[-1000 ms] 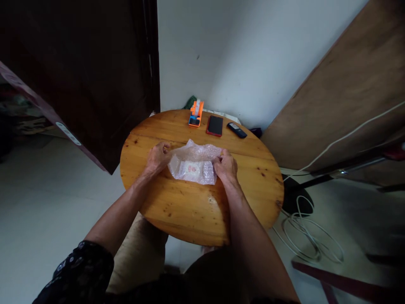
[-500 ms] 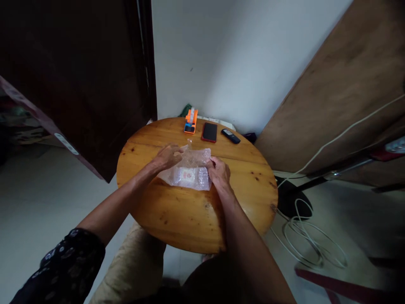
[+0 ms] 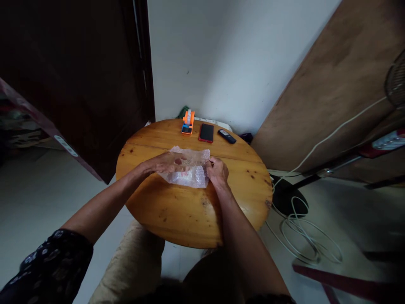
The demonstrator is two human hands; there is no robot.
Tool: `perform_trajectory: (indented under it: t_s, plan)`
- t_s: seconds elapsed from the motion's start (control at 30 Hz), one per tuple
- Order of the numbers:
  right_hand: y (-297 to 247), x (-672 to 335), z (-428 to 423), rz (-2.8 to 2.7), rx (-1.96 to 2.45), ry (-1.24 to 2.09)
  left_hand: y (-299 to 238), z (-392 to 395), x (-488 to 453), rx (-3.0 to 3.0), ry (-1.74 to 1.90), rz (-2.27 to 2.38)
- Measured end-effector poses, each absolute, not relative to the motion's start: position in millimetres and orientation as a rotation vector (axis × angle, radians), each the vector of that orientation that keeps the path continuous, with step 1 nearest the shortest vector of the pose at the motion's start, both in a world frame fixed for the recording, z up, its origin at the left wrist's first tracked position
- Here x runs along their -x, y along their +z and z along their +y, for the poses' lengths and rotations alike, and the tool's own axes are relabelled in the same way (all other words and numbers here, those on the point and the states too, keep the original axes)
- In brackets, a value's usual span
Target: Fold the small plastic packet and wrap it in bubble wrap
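Note:
A sheet of clear bubble wrap point(image 3: 200, 179) lies on the round wooden table, with a small whitish item point(image 3: 184, 175) bearing red marks showing through it. My left hand point(image 3: 169, 162) rests flat over the left part of the wrap, fingers stretched to the right and partly seen through or against the plastic. At the right edge of the wrap, my right hand point(image 3: 217, 169) has its fingers closed on the plastic. The far flap of the wrap spreads out beyond both hands.
Toward the back of the table point(image 3: 190, 223) stand an orange tape dispenser point(image 3: 188, 122), a dark smartphone with a red edge point(image 3: 206, 133) and a black keypad phone point(image 3: 227, 136). A pale coiled cable point(image 3: 303, 236) lies on the floor at right, near a black round base point(image 3: 289, 196).
My left hand has moved right and down onto the wrap, its fingers now stretched out over the whitish item. The right hand keeps its grip. The view has shifted slightly.

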State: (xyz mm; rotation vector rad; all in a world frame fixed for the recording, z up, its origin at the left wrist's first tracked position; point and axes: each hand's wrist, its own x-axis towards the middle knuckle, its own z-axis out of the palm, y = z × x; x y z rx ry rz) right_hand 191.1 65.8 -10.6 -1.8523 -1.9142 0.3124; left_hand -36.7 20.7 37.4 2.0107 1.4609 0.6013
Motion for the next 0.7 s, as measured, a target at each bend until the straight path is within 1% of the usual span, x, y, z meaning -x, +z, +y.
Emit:
perform_trajectory:
  t_s: [0.1,0.2,0.27,0.33,0.37,0.43,0.53,0.7]
  plan:
    - [-10.2,-191.2,65.8,-1.904,1.861,0.331,48.6,6.2,32.5,-2.098,0.441,1.538]
    - [-9.8,-191.0,65.6,-1.901,1.865,0.324,53.0,-22.3,29.3,-2.23,0.451,1.545]
    - [-10.3,-190.9,65.8,-1.9,1.857,0.314,50.8,-49.6,25.3,-2.399,0.408,1.377]
    - [-11.4,-191.0,66.2,-1.896,1.85,0.309,46.0,-77.9,20.4,-2.51,0.252,1.16]
    - [-11.9,-191.1,66.5,-1.889,1.851,0.31,43.5,-90.2,18.2,-2.504,0.188,1.073]
    - [-12.7,-191.2,66.7,-1.873,1.862,0.317,39.6,-107.7,15.9,-2.444,0.164,1.041]
    - [-12.5,-191.1,66.0,-1.856,1.876,0.317,37.2,-112.7,16.8,-2.254,0.317,1.079]
    - [-12.5,-190.9,63.6,-1.863,1.839,0.27,29.6,-80.8,15.9,-2.03,0.872,1.438]
